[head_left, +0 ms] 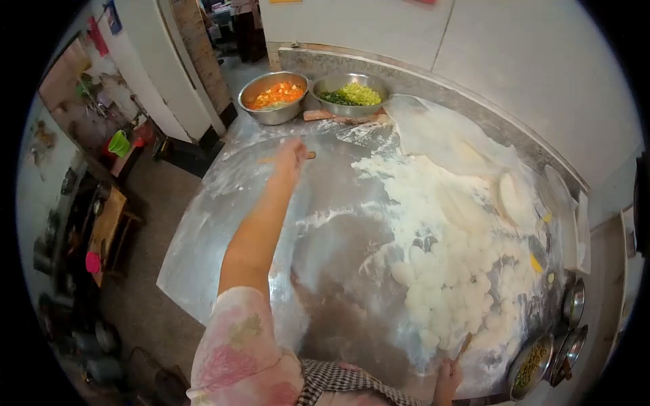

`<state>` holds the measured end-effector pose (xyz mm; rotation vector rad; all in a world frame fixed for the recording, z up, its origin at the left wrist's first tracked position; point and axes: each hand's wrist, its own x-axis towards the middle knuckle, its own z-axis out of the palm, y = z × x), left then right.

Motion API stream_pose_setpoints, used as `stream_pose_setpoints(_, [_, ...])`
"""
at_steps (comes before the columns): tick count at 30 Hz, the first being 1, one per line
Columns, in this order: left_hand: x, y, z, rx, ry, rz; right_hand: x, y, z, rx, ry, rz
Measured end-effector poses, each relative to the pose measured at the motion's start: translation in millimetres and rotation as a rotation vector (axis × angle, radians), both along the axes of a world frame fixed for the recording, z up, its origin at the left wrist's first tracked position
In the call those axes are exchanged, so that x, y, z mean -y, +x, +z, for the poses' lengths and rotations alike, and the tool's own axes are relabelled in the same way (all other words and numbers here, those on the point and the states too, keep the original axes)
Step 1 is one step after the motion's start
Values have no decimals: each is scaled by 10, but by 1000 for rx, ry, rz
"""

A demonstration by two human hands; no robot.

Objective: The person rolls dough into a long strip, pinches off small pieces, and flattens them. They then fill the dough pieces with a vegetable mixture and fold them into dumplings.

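Note:
My left hand (290, 154) is stretched far across the metal table (338, 271), its fingers closed round a thin wooden stick (310, 155) that lies crosswise under it. Down at the table's front edge my right hand (447, 379) grips a slim wooden tool (464, 345), which points up and away. Just beyond it, many round white dough pieces (447, 284) lie close together on the floured right half. White flour (399, 189) spreads behind them.
Two metal bowls stand at the back, one with orange pieces (277, 95), one with green pieces (355, 95). A translucent sheet (433, 135) covers the back right. More bowls (531, 369) sit at the right edge. A wooden bench (108, 227) is at left.

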<state>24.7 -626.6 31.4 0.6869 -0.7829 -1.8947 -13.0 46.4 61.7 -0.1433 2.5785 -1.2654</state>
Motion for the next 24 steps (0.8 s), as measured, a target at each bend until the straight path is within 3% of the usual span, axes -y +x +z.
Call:
stream_pose_setpoints(3, [749, -114, 82, 126, 209, 205, -131, 64, 35, 234, 82, -29])
stream_pose_setpoints(6, [1344, -151, -4, 164, 251, 316, 35, 37, 271, 296, 367, -18])
stream_pose_setpoints(10, [1698, -239, -11, 213, 312, 549, -26, 0, 111, 271, 330, -32])
stream_pose_setpoints(13, [1998, -222, -123, 257, 290, 539, 340, -58, 265, 297, 341, -42])
stream_pose_setpoints(16, [1970, -158, -108, 114, 307, 463, 634, -175, 337, 272, 375, 36])
stream_pose_setpoints(17, [1931, 10, -197, 347, -78, 386, 728, -220, 293, 251, 388, 37])
stream_pose_setpoints(19, [1848, 341, -269, 767, -525, 196, 530, -219, 72, 155, 343, 41])
stream_pose_setpoints(20, [1797, 492, -292, 931, -759, 159, 551, -239, 114, 232, 339, 9])
stream_pose_setpoints(21, [1972, 666, -461, 578, -450, 81, 576, -241, 208, 187, 339, 83])
stream_pose_setpoints(22, [1853, 743, -339, 924, -744, 37, 384, -190, 95, 170, 288, 73])
stream_pose_setpoints(23, [1772, 827, -143, 577, -267, 44, 368, -168, 143, 107, 258, 106])
stream_pose_setpoints(24, [1699, 920, 46, 189, 194, 214, 272, -177, 89, 204, 274, 58])
